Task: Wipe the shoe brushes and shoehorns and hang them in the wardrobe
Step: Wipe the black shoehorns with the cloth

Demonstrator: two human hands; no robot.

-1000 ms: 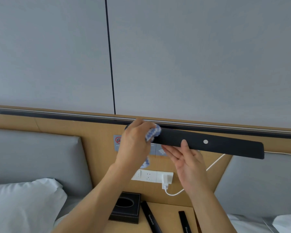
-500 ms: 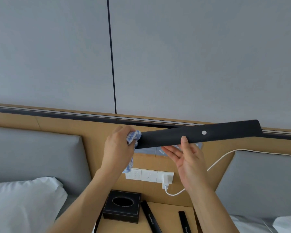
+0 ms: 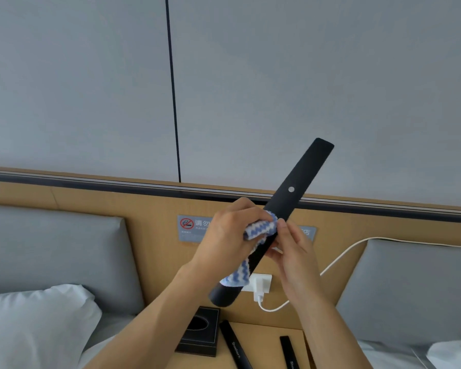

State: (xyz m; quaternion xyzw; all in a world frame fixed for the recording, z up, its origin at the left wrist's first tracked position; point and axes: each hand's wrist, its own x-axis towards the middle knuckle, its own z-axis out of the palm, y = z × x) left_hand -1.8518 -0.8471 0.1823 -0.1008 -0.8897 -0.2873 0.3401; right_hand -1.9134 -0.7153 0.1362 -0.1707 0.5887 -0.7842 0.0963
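- The shoehorn [image 3: 298, 187], long and black, is held up in the middle of the frame, tilted with its squared end toward the upper right and its rounded end toward the lower middle, in front of the headboard [image 3: 149, 235].
- The left hand [image 3: 224, 238] has its fingers curled round a blue-and-white cloth [image 3: 260, 230], which is wrapped about the middle of the shoehorn; a tail of the cloth hangs down along the lower part.
- The right hand [image 3: 293, 249] pinches the shoehorn just beside the cloth, fingertips on its edge, steadying it.
- Judged from this, the step in hand is wiping this shoehorn; the cloth sits at mid-length, so how much of it is already clean cannot be told.
- On the worktop [image 3: 264, 339] at the bottom of the frame lie two more black pieces: one [image 3: 234, 344] printed with what looks like "Shoehorn", and a second [image 3: 289, 352] whose kind is unclear as the frame cuts it off. Both look untouched and probably await wiping.
- A black tissue box [image 3: 200, 334] stands at their left; a white charger [image 3: 260, 286] is plugged into the headboard socket.
- No wardrobe and no brush is plainly in view, so the hanging appears wholly left to do; the task looks early.
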